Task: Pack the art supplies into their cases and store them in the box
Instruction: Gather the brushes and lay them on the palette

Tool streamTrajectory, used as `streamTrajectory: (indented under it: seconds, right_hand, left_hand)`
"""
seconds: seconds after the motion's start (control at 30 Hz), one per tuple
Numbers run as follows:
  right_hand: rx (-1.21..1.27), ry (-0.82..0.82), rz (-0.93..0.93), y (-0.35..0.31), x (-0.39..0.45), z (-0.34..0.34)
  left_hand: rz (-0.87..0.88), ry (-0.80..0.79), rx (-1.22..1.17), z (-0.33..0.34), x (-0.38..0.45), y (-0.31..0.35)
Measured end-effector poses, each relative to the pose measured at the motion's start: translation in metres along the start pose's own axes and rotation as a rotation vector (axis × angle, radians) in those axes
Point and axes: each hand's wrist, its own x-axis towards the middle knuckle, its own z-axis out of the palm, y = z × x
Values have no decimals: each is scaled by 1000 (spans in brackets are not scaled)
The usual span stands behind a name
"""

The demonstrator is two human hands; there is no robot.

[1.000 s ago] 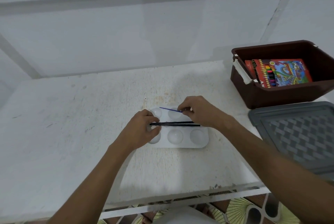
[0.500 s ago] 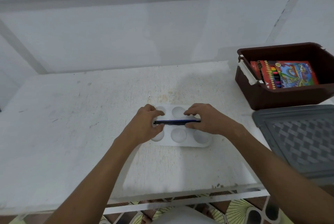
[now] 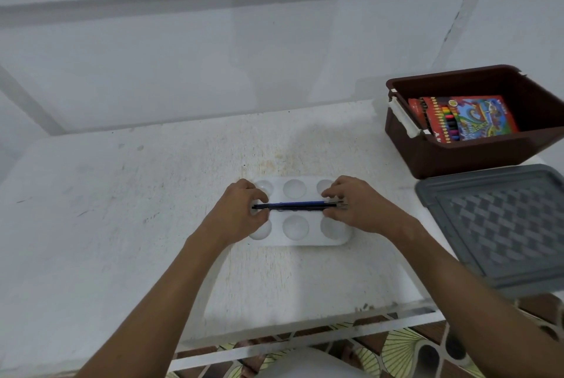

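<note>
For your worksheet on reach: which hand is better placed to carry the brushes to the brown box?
Probably the right hand: it grips the brushes at the end nearer the brown box, which stands on that side.

Cannot count the thin brushes [image 3: 294, 204] bundled over the white palette [image 3: 308, 240]: both ends buried under the left hand [image 3: 241, 214] and right hand [image 3: 355, 209], and the palette's two left wells and upper right well partly covered too. Grey lid [image 3: 500, 225] and brown box [image 3: 451, 158] both cut off by the right edge. Print on the crayon pack [image 3: 470, 119] too small to read, and a second red pack [image 3: 415, 107] behind it mostly hidden.
</note>
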Motion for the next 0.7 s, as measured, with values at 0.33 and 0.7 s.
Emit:
streamTrajectory:
  seconds: [0.33,0.7]
  right_hand:
    - [314,224,233,6,-37,13]
    - [299,77,263,9,-36,7]
  left_hand:
    - [-276,53,-176,-4,-23,-3]
    - [-125,-9,-117,-3,-15,-8]
